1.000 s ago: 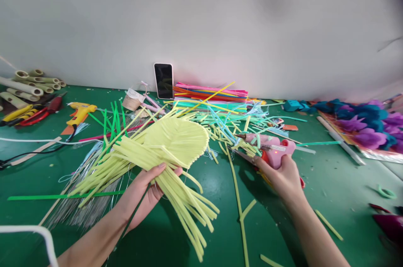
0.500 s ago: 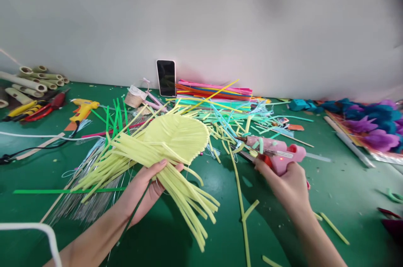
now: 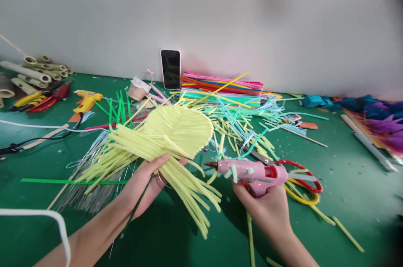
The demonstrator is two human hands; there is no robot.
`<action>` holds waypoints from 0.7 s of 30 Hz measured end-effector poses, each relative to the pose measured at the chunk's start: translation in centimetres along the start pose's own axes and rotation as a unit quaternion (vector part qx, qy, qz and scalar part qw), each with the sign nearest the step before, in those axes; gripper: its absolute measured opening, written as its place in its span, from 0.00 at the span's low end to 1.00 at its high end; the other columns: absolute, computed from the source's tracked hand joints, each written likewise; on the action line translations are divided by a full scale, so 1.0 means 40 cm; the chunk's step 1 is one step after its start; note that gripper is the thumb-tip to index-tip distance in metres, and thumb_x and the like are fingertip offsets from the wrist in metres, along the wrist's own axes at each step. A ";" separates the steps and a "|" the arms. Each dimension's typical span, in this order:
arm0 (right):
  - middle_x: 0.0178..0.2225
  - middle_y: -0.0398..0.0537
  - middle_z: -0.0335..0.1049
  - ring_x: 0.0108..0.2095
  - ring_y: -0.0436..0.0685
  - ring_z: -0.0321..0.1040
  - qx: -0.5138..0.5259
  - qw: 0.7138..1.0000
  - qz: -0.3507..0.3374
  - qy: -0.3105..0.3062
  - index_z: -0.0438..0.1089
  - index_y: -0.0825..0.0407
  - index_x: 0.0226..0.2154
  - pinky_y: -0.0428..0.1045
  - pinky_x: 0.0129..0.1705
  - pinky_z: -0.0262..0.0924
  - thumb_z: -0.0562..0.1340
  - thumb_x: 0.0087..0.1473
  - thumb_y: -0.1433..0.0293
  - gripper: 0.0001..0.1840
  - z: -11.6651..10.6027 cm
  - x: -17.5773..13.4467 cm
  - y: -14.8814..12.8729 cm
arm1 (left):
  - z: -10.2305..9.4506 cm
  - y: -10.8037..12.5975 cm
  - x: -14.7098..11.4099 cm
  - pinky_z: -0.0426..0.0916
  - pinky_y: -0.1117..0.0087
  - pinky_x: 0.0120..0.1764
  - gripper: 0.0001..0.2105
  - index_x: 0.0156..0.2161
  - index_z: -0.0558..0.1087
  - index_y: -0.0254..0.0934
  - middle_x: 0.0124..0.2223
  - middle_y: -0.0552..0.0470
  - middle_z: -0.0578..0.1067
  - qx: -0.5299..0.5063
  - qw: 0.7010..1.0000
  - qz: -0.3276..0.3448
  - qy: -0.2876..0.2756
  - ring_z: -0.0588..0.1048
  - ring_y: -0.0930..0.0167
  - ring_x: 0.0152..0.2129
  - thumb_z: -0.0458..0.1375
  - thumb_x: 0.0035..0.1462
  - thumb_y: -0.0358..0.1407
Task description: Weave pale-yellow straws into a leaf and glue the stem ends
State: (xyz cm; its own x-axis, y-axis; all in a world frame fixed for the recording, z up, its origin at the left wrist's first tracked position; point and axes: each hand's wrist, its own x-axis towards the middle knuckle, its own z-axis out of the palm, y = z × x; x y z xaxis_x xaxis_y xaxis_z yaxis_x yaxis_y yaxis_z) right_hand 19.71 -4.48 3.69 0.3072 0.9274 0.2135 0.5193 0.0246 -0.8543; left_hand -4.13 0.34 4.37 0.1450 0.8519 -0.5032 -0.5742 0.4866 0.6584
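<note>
Leaf, pale yellow-green, one, made of fuzzy strips laid side by side with a ribbed face and a scalloped edge; located left of centre, over the green table, in the left hand. Left grip: closed, thumb on top and fingers beneath, pinching the leaf at its base, where loose strip ends fan out towards the lower right and more strips spread to the left. Glue gun, pink, one, a small red light lit on its body, bits of pale green stuck to its barrel; held in the right hand. Right grip: closed about the handle, nozzle pointing left towards the leaf and apart from it. Scissors, red and yellow handles, on the table behind and to the right of the glue gun, partly covered by it. Clippings, yellow-green and turquoise, heaped beyond. Bundle of coloured strips, along the foot of the wall. Phone, upright against the wall, just left of the bundle. Spool, near the phone. Second glue gun, yellow, at left. Pliers and bamboo tubes, far left. Wires, thin, silvery, many, partly beneath the strips. Flowers, purple and blue, far right, beside a pale rod.
</note>
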 end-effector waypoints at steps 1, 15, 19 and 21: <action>0.15 0.35 0.58 0.15 0.48 0.55 -0.004 1.000 -0.024 -0.008 0.62 0.49 0.22 0.44 0.17 0.54 0.64 0.45 0.69 0.09 0.001 0.000 0.004 | -0.001 -0.001 0.000 0.78 0.68 0.44 0.17 0.54 0.73 0.35 0.45 0.46 0.82 0.003 1.000 -0.001 0.003 0.83 0.65 0.37 0.61 0.59 0.27; 0.23 0.38 0.73 0.21 0.51 0.71 -0.072 0.988 -0.139 0.007 0.68 0.48 0.29 0.44 0.25 0.65 0.62 0.45 0.73 0.05 0.023 -0.003 0.016 | -0.002 -0.003 0.001 0.79 0.66 0.44 0.20 0.57 0.71 0.37 0.45 0.46 0.82 0.028 1.000 0.000 -0.008 0.83 0.63 0.36 0.61 0.59 0.28; 0.23 0.39 0.75 0.22 0.53 0.73 -0.088 0.987 -0.132 0.012 0.69 0.48 0.30 0.45 0.25 0.66 0.62 0.45 0.72 0.06 0.024 -0.001 0.019 | 0.000 -0.001 -0.003 0.79 0.67 0.42 0.20 0.57 0.70 0.36 0.45 0.44 0.82 0.028 1.000 -0.004 -0.011 0.83 0.63 0.37 0.60 0.60 0.27; 0.23 0.39 0.74 0.22 0.53 0.73 -0.091 0.987 -0.131 0.014 0.70 0.49 0.30 0.45 0.25 0.66 0.62 0.45 0.71 0.05 0.024 -0.001 0.021 | 0.000 -0.001 -0.004 0.79 0.68 0.41 0.19 0.57 0.71 0.35 0.44 0.44 0.82 0.026 1.000 -0.009 -0.009 0.83 0.63 0.36 0.59 0.60 0.27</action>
State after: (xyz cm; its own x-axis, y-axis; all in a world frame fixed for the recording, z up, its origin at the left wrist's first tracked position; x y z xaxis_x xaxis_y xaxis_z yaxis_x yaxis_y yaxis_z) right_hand 19.36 -4.15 2.52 0.1645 0.8876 0.4302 0.7172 0.1918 -0.6700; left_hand -4.14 0.18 4.43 0.1699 0.8457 -0.5060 -0.5279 0.5116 0.6779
